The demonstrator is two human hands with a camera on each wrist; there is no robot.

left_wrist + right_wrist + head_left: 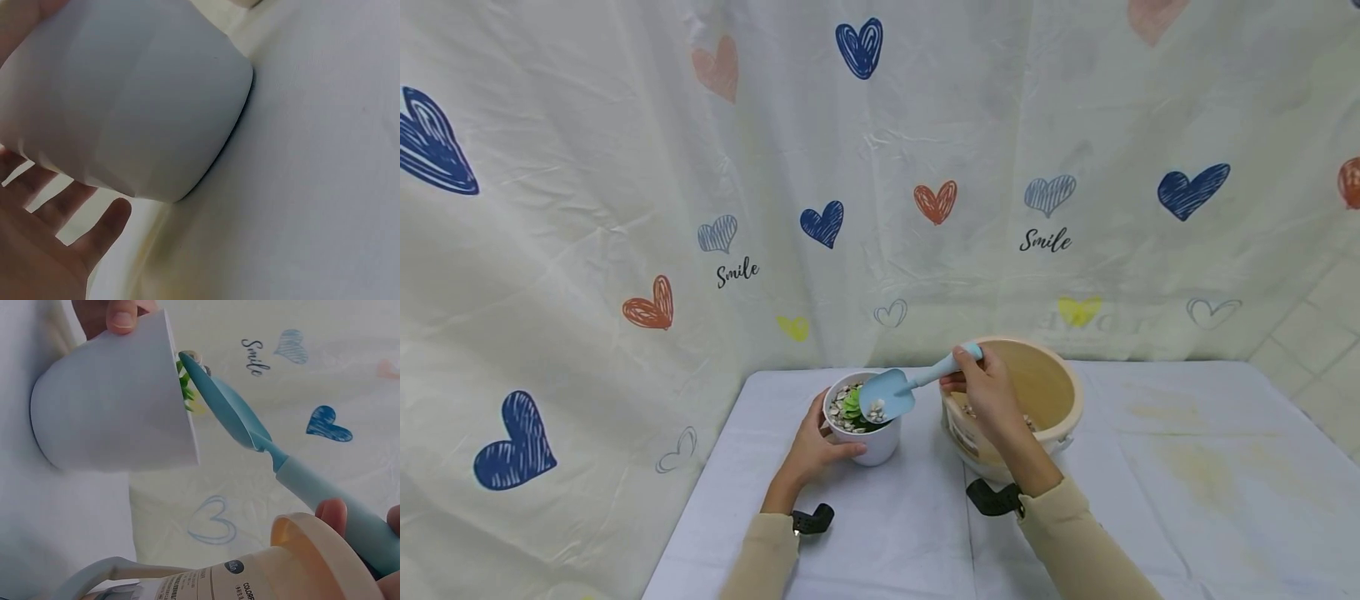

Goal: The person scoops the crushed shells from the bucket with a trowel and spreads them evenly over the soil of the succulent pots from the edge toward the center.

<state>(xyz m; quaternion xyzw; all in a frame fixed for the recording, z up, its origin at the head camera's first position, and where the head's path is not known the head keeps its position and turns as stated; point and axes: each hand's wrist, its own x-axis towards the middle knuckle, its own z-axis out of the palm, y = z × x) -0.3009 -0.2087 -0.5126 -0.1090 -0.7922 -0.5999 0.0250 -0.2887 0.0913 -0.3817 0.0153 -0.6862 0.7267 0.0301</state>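
A white plant pot stands on the table, holding a small green succulent among pale pebbles. My left hand holds the pot from its left side, thumb across the front and fingers along the far side. In the left wrist view the fingers reach along the pot wall. My right hand grips the handle of a light blue hand trowel. The trowel's blade, with a few pebbles on it, is over the pot's rim, tilted down to the left.
A cream bucket stands right of the pot, partly behind my right hand, with some pebbles visible inside. Its label and handle show in the right wrist view. White cloth covers the table; a heart-printed curtain hangs behind.
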